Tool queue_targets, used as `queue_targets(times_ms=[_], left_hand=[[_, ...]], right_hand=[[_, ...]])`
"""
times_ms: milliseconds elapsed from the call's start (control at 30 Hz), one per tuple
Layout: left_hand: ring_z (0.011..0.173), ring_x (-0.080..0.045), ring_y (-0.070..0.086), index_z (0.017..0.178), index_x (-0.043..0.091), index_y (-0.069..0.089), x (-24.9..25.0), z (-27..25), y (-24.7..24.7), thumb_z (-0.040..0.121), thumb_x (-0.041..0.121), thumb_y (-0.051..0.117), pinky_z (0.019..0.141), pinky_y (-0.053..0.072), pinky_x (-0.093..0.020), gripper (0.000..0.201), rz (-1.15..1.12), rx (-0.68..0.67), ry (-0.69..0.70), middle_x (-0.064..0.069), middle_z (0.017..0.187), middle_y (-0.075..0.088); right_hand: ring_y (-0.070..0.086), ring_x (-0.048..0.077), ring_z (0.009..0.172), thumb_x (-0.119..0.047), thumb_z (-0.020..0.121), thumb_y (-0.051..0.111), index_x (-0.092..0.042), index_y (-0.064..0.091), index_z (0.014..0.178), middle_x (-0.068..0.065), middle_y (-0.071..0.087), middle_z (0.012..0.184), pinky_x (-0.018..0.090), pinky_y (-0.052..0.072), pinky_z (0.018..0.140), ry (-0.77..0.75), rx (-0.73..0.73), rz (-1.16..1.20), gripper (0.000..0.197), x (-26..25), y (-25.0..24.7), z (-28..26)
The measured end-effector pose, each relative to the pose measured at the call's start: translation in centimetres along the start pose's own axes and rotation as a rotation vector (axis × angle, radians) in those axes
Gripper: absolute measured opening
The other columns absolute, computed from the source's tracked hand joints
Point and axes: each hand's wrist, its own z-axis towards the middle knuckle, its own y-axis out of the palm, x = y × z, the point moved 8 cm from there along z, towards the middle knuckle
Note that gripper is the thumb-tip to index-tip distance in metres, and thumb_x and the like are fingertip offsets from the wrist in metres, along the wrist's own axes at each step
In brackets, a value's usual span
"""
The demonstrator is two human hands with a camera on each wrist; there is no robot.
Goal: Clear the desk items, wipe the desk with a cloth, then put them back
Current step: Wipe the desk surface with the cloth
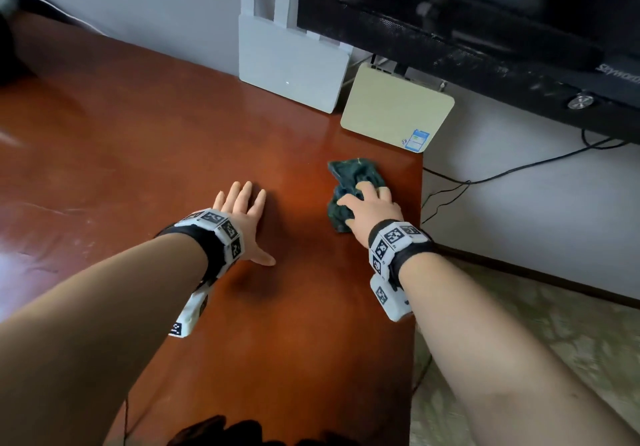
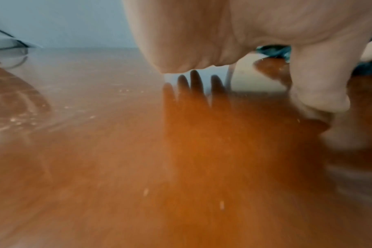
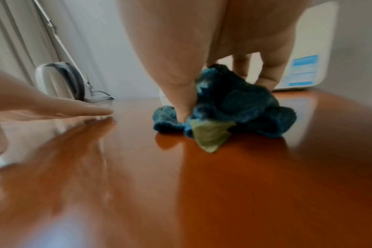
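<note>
Pressing our right hand (image 1: 372, 208) with curled fingers into the bunched blue cloth (image 1: 349, 186) near the desk (image 1: 138, 154)'s right edge, we lay our left hand (image 1: 244, 217) flat, fingers straight, holding nothing. Broad bare wood lies leftward; white router (image 1: 291, 68) and beige box (image 1: 394, 108) block the rear wall side.

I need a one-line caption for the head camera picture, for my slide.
Right hand presses a crumpled dark cloth on the red-brown desk near its right edge; left hand rests flat beside it.
</note>
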Motion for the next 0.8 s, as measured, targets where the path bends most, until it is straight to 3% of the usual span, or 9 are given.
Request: queue_targets(times_ms=[133, 233, 300, 400, 467, 567, 667, 800], left_hand=[[0.144, -0.025, -0.022, 0.149, 0.019, -0.017, 0.5, -1.5, 1.2, 0.074, 0.066, 0.061, 0.119, -0.007, -0.043, 0.117, 0.038, 0.022, -0.036, -0.007, 0.156, -0.022], [0.144, -0.026, -0.021, 0.149, 0.019, -0.015, 0.5, -2.6, 1.7, 0.078, 0.065, 0.057, 0.119, -0.007, -0.043, 0.112, 0.011, 0.039, -0.095, -0.007, 0.157, -0.019], [0.144, -0.027, -0.020, 0.150, 0.018, -0.014, 0.3, -3.2, 2.1, 0.078, 0.067, 0.054, 0.119, -0.007, -0.043, 0.110, 0.013, 0.059, -0.110, -0.007, 0.157, -0.018], [0.144, -0.027, -0.020, 0.150, 0.018, -0.014, -0.6, -4.1, 3.2, 0.075, 0.071, 0.054, 0.118, -0.007, -0.044, 0.114, -0.006, 0.065, -0.134, -0.008, 0.157, -0.018], [0.144, -0.028, -0.021, 0.149, 0.019, -0.015, -1.6, -4.5, 3.6, 0.071, 0.075, 0.055, 0.117, -0.008, -0.045, 0.118, -0.023, 0.060, -0.162, -0.008, 0.157, -0.019], [0.144, -0.028, -0.021, 0.148, 0.022, -0.017, -3.6, -4.7, 4.2, 0.065, 0.079, 0.056, 0.116, -0.008, -0.047, 0.125, -0.075, 0.053, -0.192, -0.007, 0.156, -0.021], [0.143, -0.027, -0.022, 0.147, 0.026, -0.019, -5.1, -4.6, 5.2, 0.062, 0.083, 0.053, 0.116, -0.009, -0.047, 0.125, -0.128, 0.057, -0.158, -0.003, 0.155, -0.024], [0.142, -0.025, -0.027, 0.145, 0.028, -0.026, -5.5, -4.1, 6.1, 0.064, 0.086, 0.046, 0.116, -0.012, -0.046, 0.123, -0.131, 0.043, -0.095, -0.002, 0.153, -0.032]], right_hand=[[0.030, 0.036, 0.124, -0.015, 0.093, 0.047, -0.023, 0.047, 0.120, 0.009, 0.026, 0.140, 0.038, 0.043, 0.089, 0.233, -0.064, 0.067, 0.028, 7.4, 1.5, -5.0], [0.036, 0.036, 0.122, -0.015, 0.091, 0.052, -0.017, 0.049, 0.121, 0.013, 0.031, 0.134, 0.037, 0.041, 0.095, 0.404, -0.149, 0.099, 0.029, 12.5, 1.8, -8.1], [0.042, 0.037, 0.120, -0.018, 0.091, 0.052, -0.018, 0.051, 0.123, 0.014, 0.034, 0.133, 0.038, 0.040, 0.098, 0.480, -0.103, 0.166, 0.032, 14.2, 0.8, -9.3], [0.052, 0.037, 0.110, -0.017, 0.090, 0.052, -0.016, 0.053, 0.123, 0.016, 0.038, 0.132, 0.034, 0.042, 0.094, 0.430, 0.108, 0.337, 0.033, 13.0, -2.3, -8.5], [0.050, 0.036, 0.113, -0.017, 0.090, 0.053, -0.017, 0.051, 0.125, 0.014, 0.037, 0.134, 0.035, 0.041, 0.095, 0.328, 0.192, 0.393, 0.035, 10.4, -3.9, -6.7], [0.032, 0.035, 0.130, -0.022, 0.090, 0.053, -0.023, 0.038, 0.136, 0.012, 0.031, 0.143, 0.039, 0.033, 0.105, 0.235, 0.111, 0.351, 0.048, 6.0, -2.6, -3.7], [0.009, 0.030, 0.144, -0.031, 0.095, 0.049, -0.027, 0.012, 0.149, 0.008, 0.009, 0.157, 0.043, 0.020, 0.114, 0.265, -0.021, 0.257, 0.065, 3.1, 1.5, -1.7], [0.002, 0.027, 0.147, -0.028, 0.099, 0.039, -0.022, -0.003, 0.151, 0.009, -0.002, 0.159, 0.041, 0.016, 0.117, 0.274, -0.002, 0.217, 0.067, 1.7, 1.7, 1.5]])
